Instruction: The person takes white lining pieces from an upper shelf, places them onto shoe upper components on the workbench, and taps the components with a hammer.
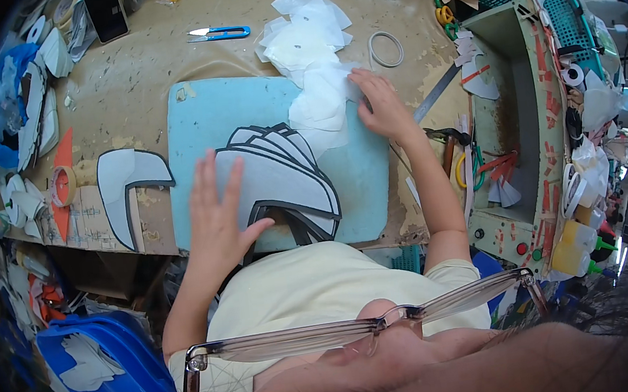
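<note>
My left hand (215, 215) lies with fingers spread at the left side of a fanned stack of curved white pieces with black edges (280, 173). The stack sits on a light blue cutting board (194, 128). Left of the board is a single similar black-edged piece (115, 180). My right hand (385, 106) is at the right edge of a loose pile of thin, translucent white sheets (315, 99). Its thumb and fingers are apart, and the fingertips are close to the sheets; whether they touch is unclear. The pile runs from the board toward the far side of the table.
Blue thread snips (222, 33), a phone (106, 14) and a tape ring (386, 49) lie on the worn brown table (237, 61). A metal ruler (436, 94) is on the right, beside a green open-topped box (510, 119). A blue bin (137, 379) stands at lower left.
</note>
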Demonstrator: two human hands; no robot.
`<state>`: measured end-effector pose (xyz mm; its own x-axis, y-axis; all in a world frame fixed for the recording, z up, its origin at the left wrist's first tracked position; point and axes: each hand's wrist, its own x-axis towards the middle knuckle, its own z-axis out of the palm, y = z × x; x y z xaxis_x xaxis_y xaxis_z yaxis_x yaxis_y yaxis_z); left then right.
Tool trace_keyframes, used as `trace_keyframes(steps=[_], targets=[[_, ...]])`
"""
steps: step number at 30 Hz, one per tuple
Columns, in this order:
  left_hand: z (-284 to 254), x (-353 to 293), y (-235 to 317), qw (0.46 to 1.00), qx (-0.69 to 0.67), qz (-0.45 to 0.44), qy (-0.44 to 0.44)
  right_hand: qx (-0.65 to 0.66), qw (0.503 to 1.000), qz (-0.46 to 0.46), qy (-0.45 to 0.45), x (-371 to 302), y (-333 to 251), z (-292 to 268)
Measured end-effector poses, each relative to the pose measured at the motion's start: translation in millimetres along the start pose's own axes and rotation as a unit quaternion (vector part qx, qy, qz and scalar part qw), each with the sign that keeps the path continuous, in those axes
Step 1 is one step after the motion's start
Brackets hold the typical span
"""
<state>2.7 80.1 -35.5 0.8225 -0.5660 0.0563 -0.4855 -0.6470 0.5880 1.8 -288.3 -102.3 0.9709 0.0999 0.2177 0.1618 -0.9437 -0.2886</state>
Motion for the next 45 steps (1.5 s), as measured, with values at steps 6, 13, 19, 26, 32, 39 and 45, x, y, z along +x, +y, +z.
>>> trace_keyframes(steps=[6,13,19,26,32,39,45], targets=[[-1.5,39.9,8.1,0.981,0.069,0.134,-0.122,0.045,0.999,-0.023,0.001,11.8,11.7,-5.5],[57.1,118.9,28.6,0.951,-0.044,0.286,-0.108,0.129,0.984,0.029,-0.120,22.1,30.7,3.5],[79.5,170.4,46.5,0.892,0.172,0.242,-0.341,0.166,0.984,0.065,-0.012,44.3,31.5,7.0],[81.8,174.9,31.3,0.921,0.109,0.226,-0.297,0.089,0.984,-0.072,0.138,12.4,-17.1,-56.1],[37.5,174.5,21.6,0.934,-0.324,0.096,-0.111,0.460,0.821,0.219,0.258,-12.9,-75.8,-87.0],[-64.9,132.2,-40.0,0.936,-0.341,-0.038,-0.080,0.338,0.941,-0.026,0.000,33.9,-99.4,-23.3],[-43.0,99.8,-9.9,0.957,-0.241,0.011,-0.163,-0.060,0.994,0.013,-0.091,76.9,-11.6,-1.4]])
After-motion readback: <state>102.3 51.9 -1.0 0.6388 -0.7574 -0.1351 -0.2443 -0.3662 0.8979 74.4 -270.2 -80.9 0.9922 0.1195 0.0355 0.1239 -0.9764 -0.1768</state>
